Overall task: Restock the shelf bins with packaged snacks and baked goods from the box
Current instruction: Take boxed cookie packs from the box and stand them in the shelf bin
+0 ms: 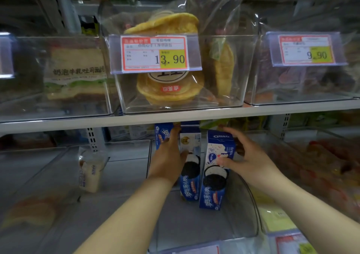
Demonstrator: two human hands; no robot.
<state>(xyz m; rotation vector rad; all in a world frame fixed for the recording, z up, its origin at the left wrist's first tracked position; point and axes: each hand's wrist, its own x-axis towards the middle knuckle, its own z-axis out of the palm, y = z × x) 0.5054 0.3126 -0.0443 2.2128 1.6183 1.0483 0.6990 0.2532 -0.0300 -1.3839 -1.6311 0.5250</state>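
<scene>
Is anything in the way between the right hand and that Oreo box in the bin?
Nothing visible: the right hand grips the Oreo box, standing in the clear bin. A second box stands close beside it, touched by the left hand.

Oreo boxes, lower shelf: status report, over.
Right hand grips rightmost blue-and-white cardboard Oreo box, standing in clear plastic bin. Left hand flat against middle box. White shelf edge close overhead.
</scene>
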